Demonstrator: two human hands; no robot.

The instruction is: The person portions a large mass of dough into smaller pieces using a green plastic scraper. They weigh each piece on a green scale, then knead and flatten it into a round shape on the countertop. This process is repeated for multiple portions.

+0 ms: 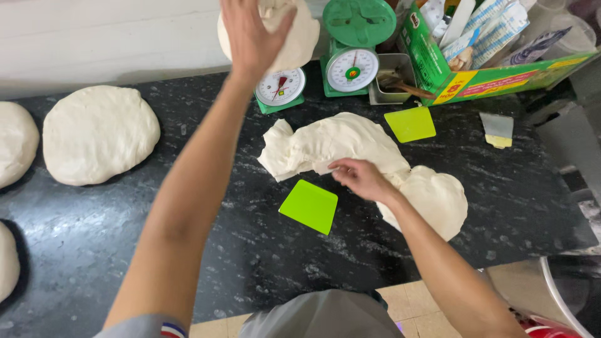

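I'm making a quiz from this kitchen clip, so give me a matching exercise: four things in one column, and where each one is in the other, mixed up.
Things:
1. left hand
2. right hand
3. green scraper
4. flattened dough round

Places:
A. lying on the black counter, just left of the right hand
B. resting on the big dough mass
C. raised, holding a dough piece by the scales
D. far left on the counter

Pairs: 1-C, 2-B, 3-A, 4-D
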